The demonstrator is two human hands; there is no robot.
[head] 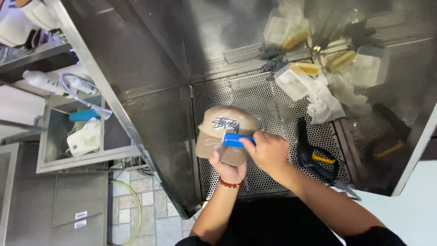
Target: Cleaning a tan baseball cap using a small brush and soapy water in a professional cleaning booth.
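We stand at the perforated steel desk (pixel 273 105), where white tubs (pixel 291 83) near its far edge sit with yellow sponges and a crumpled cloth (pixel 324 105) beside them. Over the near edge our left hand (pixel 229 167) grips the tan cap (pixel 226 132) from beneath, steadying it, while our right hand (pixel 269 151) closes on a blue brush (pixel 237 140) pressed against its brim.

bright, even light | glare on steel | soft focus | edges warped
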